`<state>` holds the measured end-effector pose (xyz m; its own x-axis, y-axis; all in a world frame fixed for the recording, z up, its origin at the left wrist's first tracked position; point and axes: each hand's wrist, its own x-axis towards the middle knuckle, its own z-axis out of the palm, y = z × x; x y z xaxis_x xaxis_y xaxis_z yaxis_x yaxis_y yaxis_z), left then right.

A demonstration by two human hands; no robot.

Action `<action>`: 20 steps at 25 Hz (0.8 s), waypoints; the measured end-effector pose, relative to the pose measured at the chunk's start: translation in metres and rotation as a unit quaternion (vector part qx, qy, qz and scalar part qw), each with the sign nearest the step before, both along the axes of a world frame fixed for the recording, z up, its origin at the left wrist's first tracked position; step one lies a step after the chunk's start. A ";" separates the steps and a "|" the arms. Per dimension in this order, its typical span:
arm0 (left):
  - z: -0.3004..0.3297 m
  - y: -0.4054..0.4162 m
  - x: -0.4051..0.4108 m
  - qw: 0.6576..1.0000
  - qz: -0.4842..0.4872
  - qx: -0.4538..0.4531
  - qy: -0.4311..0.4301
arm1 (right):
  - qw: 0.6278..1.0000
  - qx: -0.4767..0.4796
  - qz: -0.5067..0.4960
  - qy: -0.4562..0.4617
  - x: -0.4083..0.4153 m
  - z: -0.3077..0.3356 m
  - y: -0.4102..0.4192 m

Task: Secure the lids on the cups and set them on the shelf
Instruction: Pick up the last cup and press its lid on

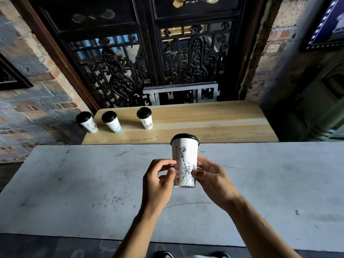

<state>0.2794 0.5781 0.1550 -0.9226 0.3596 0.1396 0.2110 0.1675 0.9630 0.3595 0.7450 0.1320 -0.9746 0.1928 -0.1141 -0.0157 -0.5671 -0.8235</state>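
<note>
A white paper cup (184, 159) with an ink drawing and a black lid (184, 138) is held upright above the grey table (74, 183). My left hand (158, 181) touches its lower left side with the fingertips. Gripping its lower right side is my right hand (212, 177). Three more lidded cups stand at the left end of the wooden shelf (204, 123) beyond the table: a first cup (87, 122), a second cup (111, 121) with a blue base band, and a third cup (145, 118).
A dark carved wooden screen (149, 62) rises behind the shelf, with brick walls on both sides. A metal frame (180, 92) leans at the screen's foot. The leftmost cup stands right at the shelf's left end.
</note>
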 end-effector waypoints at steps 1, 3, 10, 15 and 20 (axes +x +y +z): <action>0.000 0.000 0.001 1.000 -0.003 0.010 -0.020 | 1.000 -0.015 -0.006 -0.003 0.000 -0.001 0.000; -0.001 -0.001 0.002 0.999 -0.008 0.016 -0.046 | 0.999 -0.036 -0.020 -0.022 0.000 -0.004 0.002; -0.004 0.004 0.002 0.998 0.013 0.000 -0.068 | 0.999 -0.007 -0.034 -0.037 0.000 -0.005 0.007; -0.008 0.010 0.001 0.996 0.015 -0.028 -0.086 | 0.994 0.105 -0.009 -0.042 -0.003 -0.010 0.013; -0.033 0.016 -0.007 0.987 0.020 -0.061 -0.148 | 0.974 0.200 0.015 -0.107 -0.012 -0.032 0.025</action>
